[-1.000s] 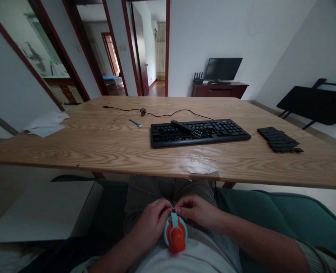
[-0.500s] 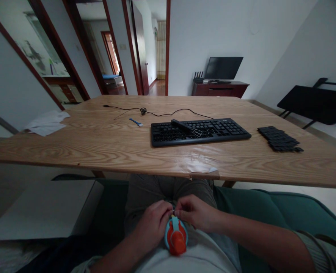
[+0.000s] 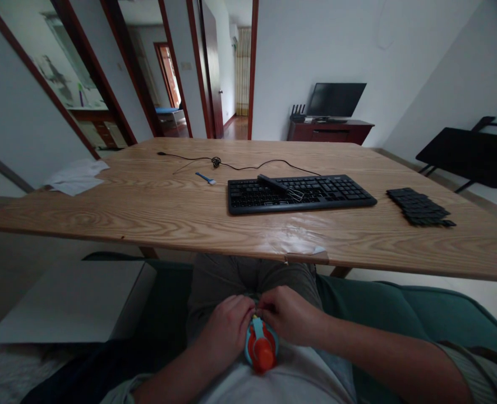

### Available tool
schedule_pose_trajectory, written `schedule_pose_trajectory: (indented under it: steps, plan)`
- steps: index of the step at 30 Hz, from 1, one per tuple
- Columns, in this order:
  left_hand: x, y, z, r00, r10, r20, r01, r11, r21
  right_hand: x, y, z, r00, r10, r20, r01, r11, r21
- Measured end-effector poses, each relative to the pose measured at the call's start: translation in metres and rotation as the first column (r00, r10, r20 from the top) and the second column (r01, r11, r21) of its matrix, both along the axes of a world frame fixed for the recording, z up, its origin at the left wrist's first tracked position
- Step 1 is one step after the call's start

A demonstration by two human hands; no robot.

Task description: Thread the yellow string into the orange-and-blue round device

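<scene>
In my lap, close to my body, lies a rounded orange and light-blue object (image 3: 262, 349) with an orange knob; I cannot tell its kind. My left hand (image 3: 230, 321) is closed beside its far left edge, fingertips pinched together. Opposite it, my right hand (image 3: 289, 315) is closed too, its thumb and finger meeting the left fingertips at the object's far end. A small bit of yellow shows there, but whatever the fingers pinch is too small and hidden to name.
On the wooden table (image 3: 168, 216) rests a black keyboard (image 3: 336, 193) with a wire keycap puller (image 3: 276, 185) on top. Right of it lie black keycaps (image 3: 419, 206). A blue brush (image 3: 205, 178), a cable (image 3: 248, 168) and white tissue (image 3: 77, 177) lie leftward. A white box (image 3: 69, 300) sits beside me.
My view has shifted slightly, so the table things appear a little further right. Both hands stay together at the orange and light-blue object, with only small finger movement.
</scene>
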State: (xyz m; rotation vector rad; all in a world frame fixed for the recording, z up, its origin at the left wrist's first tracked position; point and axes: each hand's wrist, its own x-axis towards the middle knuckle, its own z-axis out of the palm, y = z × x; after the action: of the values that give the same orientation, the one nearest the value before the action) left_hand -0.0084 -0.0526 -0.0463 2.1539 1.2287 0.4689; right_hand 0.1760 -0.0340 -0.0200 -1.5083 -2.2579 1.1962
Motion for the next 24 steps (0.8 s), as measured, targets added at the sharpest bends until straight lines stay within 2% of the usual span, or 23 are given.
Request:
schedule_pose_trajectory:
  steps: [4,7,13,19,24]
  plan:
    - [0.003,0.001,-0.001,1.000,0.022,-0.018,-0.022,1.000,-0.001,0.000,0.002,-0.002,0.997,0.027,0.069,-0.032,0.996,0.081]
    - [0.005,-0.001,-0.003,0.998,0.064,0.009,-0.064,0.997,-0.037,0.001,0.003,-0.006,0.996,0.039,0.078,-0.046,0.994,0.097]
    - [0.002,-0.008,-0.010,0.974,0.189,0.126,-0.171,0.975,-0.143,-0.001,-0.002,-0.015,0.996,-0.043,-0.084,0.039,0.998,-0.050]
    - [0.000,-0.006,-0.008,0.946,0.238,0.218,-0.197,0.961,-0.194,-0.010,-0.010,-0.013,0.965,-0.177,-0.193,0.163,0.983,-0.087]
    - [-0.009,-0.001,-0.005,0.917,0.295,0.269,-0.181,0.907,-0.379,-0.012,-0.011,-0.018,0.918,-0.233,-0.321,0.187,0.968,-0.168]
